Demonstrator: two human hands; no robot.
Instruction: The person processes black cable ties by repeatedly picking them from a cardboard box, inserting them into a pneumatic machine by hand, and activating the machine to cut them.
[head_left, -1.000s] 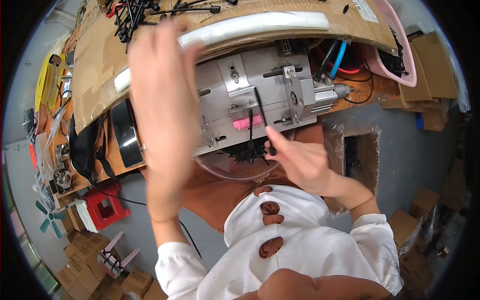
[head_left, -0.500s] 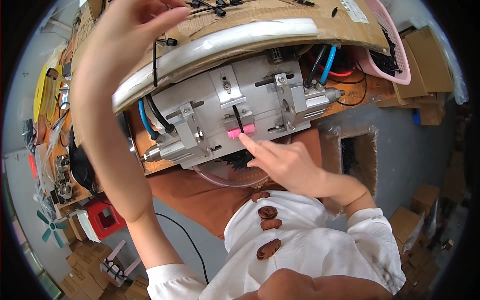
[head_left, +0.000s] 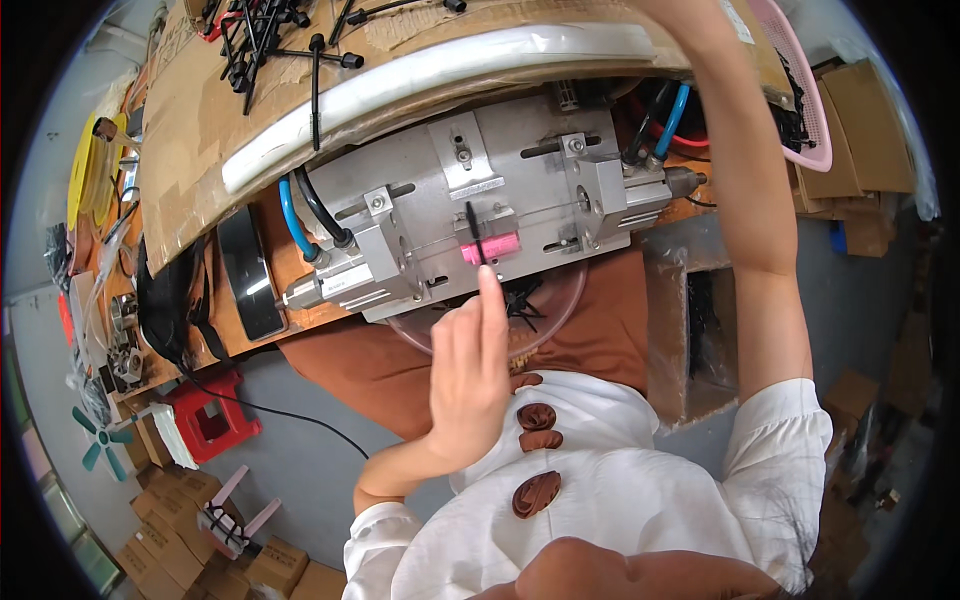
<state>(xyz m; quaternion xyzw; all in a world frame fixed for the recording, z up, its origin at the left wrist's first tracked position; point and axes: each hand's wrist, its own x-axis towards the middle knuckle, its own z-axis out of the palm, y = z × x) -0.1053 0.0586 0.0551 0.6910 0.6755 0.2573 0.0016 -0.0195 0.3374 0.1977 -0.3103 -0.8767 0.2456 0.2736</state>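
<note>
A slim black plastic stick [head_left: 474, 222] lies across a small pink holder [head_left: 502, 245] at the middle of the metal fixture [head_left: 510, 140]. My left hand [head_left: 468, 365] reaches up from below, index finger stretched out and the other fingers curled. Its fingertip is at the near end of the stick, apparently touching it. My right forearm [head_left: 765, 200] runs up the right side, and the hand is cut off by the top edge. Below the fixture, a clear round bowl [head_left: 572, 305] with black sticks sits at my lap, partly behind my left hand.
Black knob-ended sticks [head_left: 262, 40] lie on the cardboard [head_left: 190, 130] behind a white padded edge [head_left: 430, 90]. Metal cylinders with blue hoses [head_left: 292, 220] flank the holder. A phone [head_left: 250, 275] lies left, a pink basket [head_left: 818, 130] stands far right, and an open carton [head_left: 665, 385] stands lower right.
My right hand has left the pink holder and gone up out of view. My left hand has come down from the upper left to the stick, uncovering the phone and black sticks.
</note>
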